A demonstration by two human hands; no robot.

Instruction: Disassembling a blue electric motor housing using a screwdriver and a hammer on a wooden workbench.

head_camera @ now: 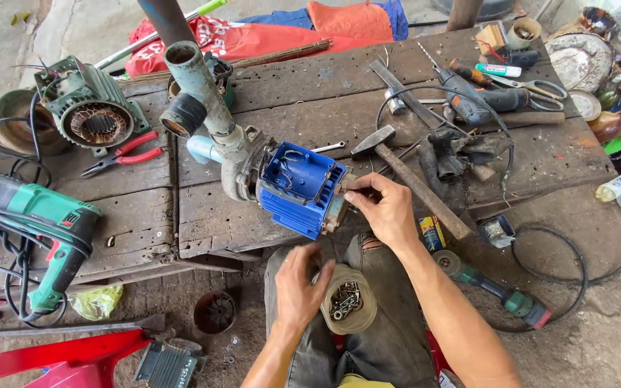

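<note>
Our right hand point(382, 208) pinches the blue motor point(297, 188)'s near end; our left hand point(297, 287), fingers spread, grips the screw cup point(350, 302) below it.

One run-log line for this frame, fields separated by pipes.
left hand: in cup of screws on lap | right hand: fingers at rear of blue motor | hammer: beside motor on bench

I see a worn, stained wooden workbench point(145, 208) filling the upper frame; bare concrete floor point(598, 338) runs from three to six o'clock; a red plastic chair point(52, 359) sits at seven o'clock; daylight falls flat and even.
</note>
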